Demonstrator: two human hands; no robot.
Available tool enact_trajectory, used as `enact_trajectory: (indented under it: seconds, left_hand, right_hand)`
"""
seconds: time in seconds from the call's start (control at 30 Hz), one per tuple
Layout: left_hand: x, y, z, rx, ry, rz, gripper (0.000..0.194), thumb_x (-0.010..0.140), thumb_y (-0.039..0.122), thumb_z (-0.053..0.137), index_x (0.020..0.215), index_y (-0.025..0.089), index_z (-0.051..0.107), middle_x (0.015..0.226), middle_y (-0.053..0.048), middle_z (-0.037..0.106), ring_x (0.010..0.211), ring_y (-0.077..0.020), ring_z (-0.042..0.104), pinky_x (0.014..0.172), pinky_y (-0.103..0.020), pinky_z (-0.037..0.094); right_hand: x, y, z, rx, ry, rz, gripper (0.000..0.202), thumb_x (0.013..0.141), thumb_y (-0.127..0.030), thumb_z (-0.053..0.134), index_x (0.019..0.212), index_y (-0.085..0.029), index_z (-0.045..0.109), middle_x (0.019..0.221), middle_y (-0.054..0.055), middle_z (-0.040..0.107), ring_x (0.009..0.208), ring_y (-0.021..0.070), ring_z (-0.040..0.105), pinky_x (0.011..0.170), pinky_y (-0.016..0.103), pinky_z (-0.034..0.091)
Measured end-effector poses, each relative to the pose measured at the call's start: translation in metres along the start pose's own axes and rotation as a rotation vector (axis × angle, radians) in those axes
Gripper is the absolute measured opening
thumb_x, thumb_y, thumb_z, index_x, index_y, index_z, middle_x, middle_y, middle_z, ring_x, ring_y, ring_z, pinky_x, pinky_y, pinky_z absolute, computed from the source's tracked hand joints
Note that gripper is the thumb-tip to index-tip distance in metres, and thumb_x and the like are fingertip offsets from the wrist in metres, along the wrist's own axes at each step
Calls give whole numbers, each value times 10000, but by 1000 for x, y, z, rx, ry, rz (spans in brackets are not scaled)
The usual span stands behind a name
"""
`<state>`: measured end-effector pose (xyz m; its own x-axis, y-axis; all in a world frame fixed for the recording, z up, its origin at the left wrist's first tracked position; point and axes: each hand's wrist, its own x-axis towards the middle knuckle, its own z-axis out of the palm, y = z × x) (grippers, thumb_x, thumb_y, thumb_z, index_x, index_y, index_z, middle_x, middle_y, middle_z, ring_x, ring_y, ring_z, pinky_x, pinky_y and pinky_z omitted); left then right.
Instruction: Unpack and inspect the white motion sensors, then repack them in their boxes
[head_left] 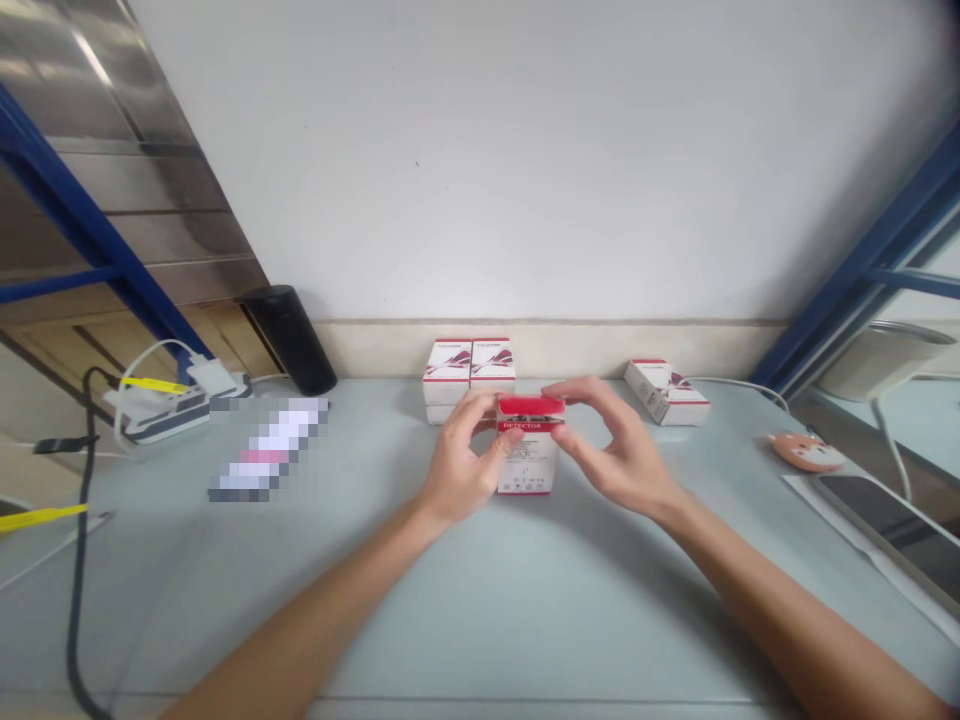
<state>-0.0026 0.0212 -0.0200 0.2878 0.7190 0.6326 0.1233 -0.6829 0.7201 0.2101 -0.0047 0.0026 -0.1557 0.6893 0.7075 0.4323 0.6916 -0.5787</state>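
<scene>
A red and white cardboard box (526, 465) printed with "DETECTOR" stands upright on the table in front of me. Its red top flap is raised a little, leaving a narrow gap under it. My left hand (471, 455) grips the box's left upper edge, thumb on the front face. On the other side, my right hand (616, 450) holds the top right corner between thumb and fingers. What lies inside the box is hidden.
Behind my left hand, similar boxes (448, 362) are stacked against the wall. Another box (667, 393) lies at the back right. A black cylinder (291, 340), a power strip (187, 408) and cables stand left. An orange pouch (806, 452) and a dark phone-like slab (877, 510) lie right.
</scene>
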Motion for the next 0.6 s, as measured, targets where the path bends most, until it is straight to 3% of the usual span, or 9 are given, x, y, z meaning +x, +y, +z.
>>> enact_trajectory:
  seconds: [0.17,0.27,0.4,0.6]
  left_hand:
    - [-6,-7,7,-52,88,56,561,1000,310,688,1488,335,411,1446,-117,586,1154,-215,710,1000,-427,620]
    - [-6,-10,4,67,12,115,386,1039,283,620,1413,328,536,1416,-105,604,1278,-233,650,1068,-447,583]
    - [-3,-17,-1,184,29,174,241,1054,300,596,1294,288,613,1378,-111,618,1335,-243,615,1062,-429,575]
    - [1,-23,-4,227,28,213,159,1059,292,588,1208,269,638,1321,-95,647,1267,-216,653,1048,-391,557]
  right_hand:
    - [2,-5,-5,-48,25,44,66,1014,-297,635,1064,-268,667,1084,52,735,1019,231,691,930,420,567]
    - [1,-4,-8,-17,-33,24,55,1021,-302,622,1006,-257,649,1113,73,718,1046,244,691,942,438,570]
    - [0,3,-7,-79,-115,-68,69,1032,-320,613,1037,-254,633,1246,109,690,1125,264,682,996,470,561]
    - [-5,15,2,-182,-57,-189,138,1045,-265,585,1156,-289,663,1294,113,673,1115,254,705,936,447,603]
